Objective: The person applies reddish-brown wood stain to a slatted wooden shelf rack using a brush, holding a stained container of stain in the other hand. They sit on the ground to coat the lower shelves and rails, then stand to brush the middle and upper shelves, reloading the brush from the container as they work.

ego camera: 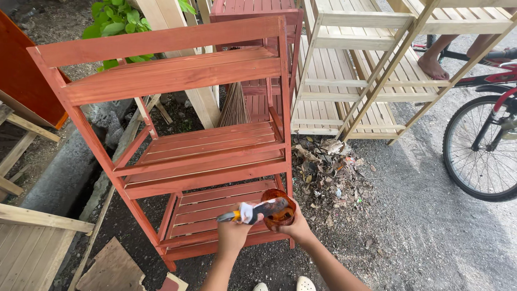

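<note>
A red-brown stained wooden shelf rack (177,129) with three slatted tiers stands in front of me. My left hand (232,233) grips a paintbrush (258,210) with an orange handle end and dark bristles. The bristles reach over a small clear cup of brown stain (279,209). My right hand (295,227) holds that cup from below, just in front of the rack's lowest tier.
An unstained pale wooden rack (366,70) leans at the right. A bicycle wheel (482,148) and another person's bare foot (432,66) are at far right. Dry leaves and litter (328,167) lie on the ground. Planks (32,237) lie at left, a green plant (116,21) behind.
</note>
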